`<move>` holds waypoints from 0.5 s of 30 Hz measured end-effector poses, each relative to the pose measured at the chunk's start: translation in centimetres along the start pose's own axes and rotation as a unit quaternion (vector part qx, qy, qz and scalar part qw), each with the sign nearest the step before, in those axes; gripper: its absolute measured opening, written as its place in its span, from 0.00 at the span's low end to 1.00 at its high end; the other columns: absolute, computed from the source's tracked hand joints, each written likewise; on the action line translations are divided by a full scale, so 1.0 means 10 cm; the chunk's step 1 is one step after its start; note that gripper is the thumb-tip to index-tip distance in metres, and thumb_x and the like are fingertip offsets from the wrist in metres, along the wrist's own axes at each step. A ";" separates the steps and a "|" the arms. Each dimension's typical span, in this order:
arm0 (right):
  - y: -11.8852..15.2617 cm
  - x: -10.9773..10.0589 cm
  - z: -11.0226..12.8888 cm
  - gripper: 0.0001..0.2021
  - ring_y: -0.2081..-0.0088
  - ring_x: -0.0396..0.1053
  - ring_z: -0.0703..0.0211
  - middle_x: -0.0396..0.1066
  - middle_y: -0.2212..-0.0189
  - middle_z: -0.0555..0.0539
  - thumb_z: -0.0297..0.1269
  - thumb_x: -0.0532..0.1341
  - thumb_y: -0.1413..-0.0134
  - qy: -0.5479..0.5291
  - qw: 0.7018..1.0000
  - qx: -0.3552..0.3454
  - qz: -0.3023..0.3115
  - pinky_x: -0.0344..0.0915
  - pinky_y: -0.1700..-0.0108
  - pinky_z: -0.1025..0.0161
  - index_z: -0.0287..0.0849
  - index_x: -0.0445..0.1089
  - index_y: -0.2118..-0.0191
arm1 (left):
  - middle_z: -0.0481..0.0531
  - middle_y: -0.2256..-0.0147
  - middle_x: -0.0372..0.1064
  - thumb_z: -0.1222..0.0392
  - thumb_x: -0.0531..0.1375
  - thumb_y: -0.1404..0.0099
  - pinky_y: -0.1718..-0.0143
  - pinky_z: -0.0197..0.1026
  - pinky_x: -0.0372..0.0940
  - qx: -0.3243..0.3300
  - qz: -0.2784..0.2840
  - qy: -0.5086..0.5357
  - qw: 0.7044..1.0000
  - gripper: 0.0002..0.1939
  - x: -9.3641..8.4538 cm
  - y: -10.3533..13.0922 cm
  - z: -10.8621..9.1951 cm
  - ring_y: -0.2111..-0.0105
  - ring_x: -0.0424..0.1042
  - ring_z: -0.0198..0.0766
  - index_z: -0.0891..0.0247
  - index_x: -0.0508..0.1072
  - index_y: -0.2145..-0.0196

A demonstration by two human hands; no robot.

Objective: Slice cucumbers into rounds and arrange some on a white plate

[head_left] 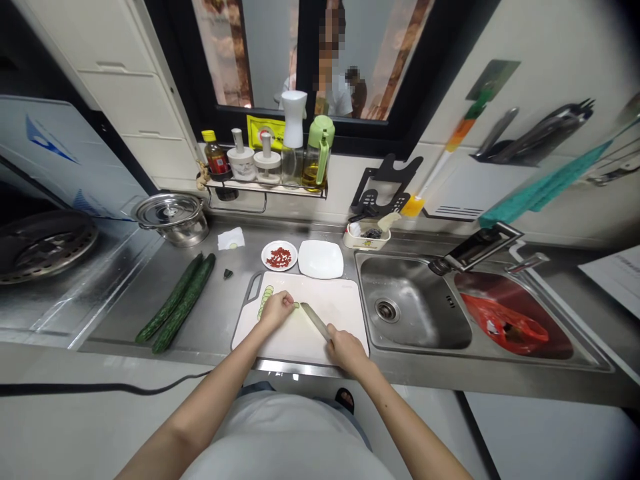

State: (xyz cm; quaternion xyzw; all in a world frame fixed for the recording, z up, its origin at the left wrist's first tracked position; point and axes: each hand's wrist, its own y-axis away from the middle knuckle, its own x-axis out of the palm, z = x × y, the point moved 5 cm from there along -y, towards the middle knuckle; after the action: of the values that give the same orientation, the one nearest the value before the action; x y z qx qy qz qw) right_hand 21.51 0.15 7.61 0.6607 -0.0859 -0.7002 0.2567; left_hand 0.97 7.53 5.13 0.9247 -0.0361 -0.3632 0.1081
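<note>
My right hand is wrapped round the handle of a knife, its blade pointing up and left over the white cutting board. Just left of the blade tip, my left hand has its fingers pinched at a small cucumber slice. Several thin green slices lie in an overlapping row along the board's left side, partly hidden by my left hand. Behind the board stand a small plate of red pieces and a white square plate.
Two whole cucumbers lie on the steel counter at left, with a lidded pot behind them. A double sink with a red bag is at right. Bottles and jars stand on a rack. People show in the window.
</note>
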 end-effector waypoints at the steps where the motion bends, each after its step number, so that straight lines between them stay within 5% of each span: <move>1: 0.00 0.00 0.00 0.18 0.63 0.71 0.55 0.73 0.65 0.41 0.27 0.48 0.45 -0.003 1.000 0.001 0.002 0.55 0.68 0.64 0.41 0.59 0.48 | 0.46 0.74 0.70 0.58 0.62 0.45 0.70 0.34 0.59 -0.002 -0.001 0.018 1.000 0.06 -0.01 0.05 0.02 0.73 0.68 0.33 0.62 0.71 0.70; 8: 0.00 -0.02 0.01 0.18 0.63 0.71 0.55 0.73 0.64 0.41 0.27 0.48 0.45 -0.017 1.000 0.003 0.006 0.54 0.68 0.64 0.41 0.60 0.48 | 0.45 0.77 0.68 0.57 0.62 0.47 0.73 0.32 0.56 -0.019 -0.051 0.097 0.994 0.07 -0.21 0.42 0.35 0.75 0.66 0.32 0.63 0.71 0.73; 15: -0.02 0.00 0.01 0.17 0.63 0.71 0.55 0.73 0.64 0.41 0.28 0.49 0.44 -0.020 1.000 0.005 0.006 0.55 0.67 0.64 0.41 0.59 0.49 | 0.44 0.77 0.67 0.57 0.60 0.47 0.73 0.32 0.56 -0.039 -0.084 0.110 0.990 0.07 -0.32 0.53 0.82 0.76 0.65 0.32 0.63 0.70 0.72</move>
State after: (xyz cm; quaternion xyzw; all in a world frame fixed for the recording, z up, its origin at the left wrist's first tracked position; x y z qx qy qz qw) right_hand 21.40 0.33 7.54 0.6472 -0.0986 -0.7114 0.2556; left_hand -6.89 1.42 2.61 0.9540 0.0678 -0.2678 0.1163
